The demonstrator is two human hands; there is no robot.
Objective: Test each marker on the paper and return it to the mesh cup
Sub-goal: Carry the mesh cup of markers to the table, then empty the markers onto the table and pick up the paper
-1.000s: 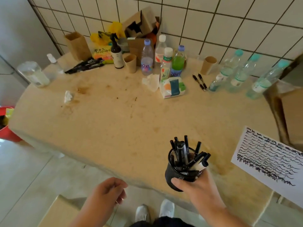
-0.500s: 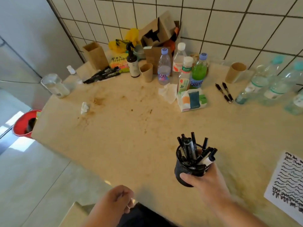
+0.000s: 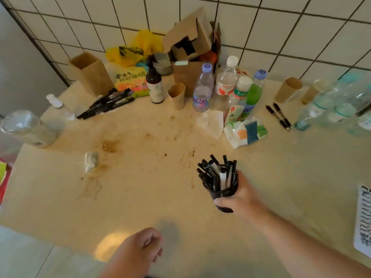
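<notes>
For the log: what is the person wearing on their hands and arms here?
Nothing shows on either. The right hand and its forearm are bare up to the frame edge: no sleeve, glove, watch or ring. The left hand and wrist are bare too, though that hand is somewhat blurred.

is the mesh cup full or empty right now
Full. The mesh cup, gripped by the right hand over the table, is packed with black markers sticking out above its rim.
</notes>
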